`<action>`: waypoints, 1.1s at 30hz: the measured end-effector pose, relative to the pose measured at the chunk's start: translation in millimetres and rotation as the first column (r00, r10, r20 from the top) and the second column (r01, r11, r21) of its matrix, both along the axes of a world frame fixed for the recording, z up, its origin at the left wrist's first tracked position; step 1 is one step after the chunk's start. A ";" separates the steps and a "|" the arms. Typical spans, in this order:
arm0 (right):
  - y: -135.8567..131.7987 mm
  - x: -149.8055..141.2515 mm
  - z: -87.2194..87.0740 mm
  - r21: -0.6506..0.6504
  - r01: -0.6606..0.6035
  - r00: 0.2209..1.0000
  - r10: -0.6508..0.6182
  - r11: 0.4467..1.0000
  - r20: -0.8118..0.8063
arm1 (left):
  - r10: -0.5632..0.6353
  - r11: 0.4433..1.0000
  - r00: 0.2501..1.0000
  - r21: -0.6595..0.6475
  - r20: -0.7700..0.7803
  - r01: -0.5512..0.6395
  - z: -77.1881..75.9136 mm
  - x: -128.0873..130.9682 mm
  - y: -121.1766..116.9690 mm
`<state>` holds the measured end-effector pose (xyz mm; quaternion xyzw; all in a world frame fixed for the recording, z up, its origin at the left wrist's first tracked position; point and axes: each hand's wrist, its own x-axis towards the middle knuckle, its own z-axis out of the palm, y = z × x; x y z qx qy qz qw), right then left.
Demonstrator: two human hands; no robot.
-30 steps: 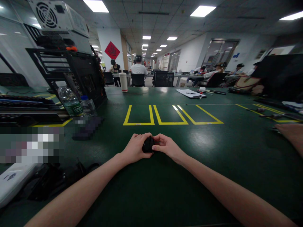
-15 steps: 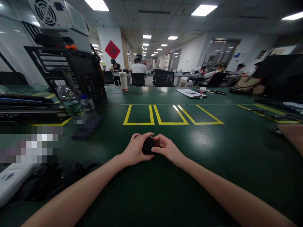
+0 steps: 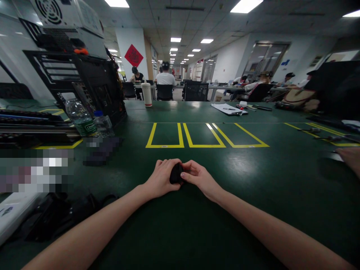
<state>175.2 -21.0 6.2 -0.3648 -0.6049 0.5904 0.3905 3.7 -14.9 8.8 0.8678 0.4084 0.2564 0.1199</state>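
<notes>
One black object, its detail lost in darkness, is partly covered by my left hand, which grips it, thumb below and fingers above; my right hand pinches its right side. The visible part is taller than wide; I cannot tell its true long axis or heading. It is held at the middle of the green tabletop, short of three yellow tape outlines. Right edge: another person's hand, cut off. Background: seated people, ceiling lights.
</notes>
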 end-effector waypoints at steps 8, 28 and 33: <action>0.8 3.6 4.3 0.040 -0.054 0.994 0.050 0.998 0.101 | -0.060 0.996 0.998 -0.072 -0.024 0.058 15.5 -2.3 -3.6; -6.9 1.5 7.9 -0.053 -0.021 0.995 0.026 0.998 0.094 | -0.057 0.993 0.998 -0.107 -0.008 0.056 8.8 -0.5 -2.9; -7.9 1.1 7.7 -0.078 -0.052 0.987 0.063 0.996 0.149 | -0.073 0.992 0.997 -0.108 -0.025 0.070 6.3 0.4 -1.7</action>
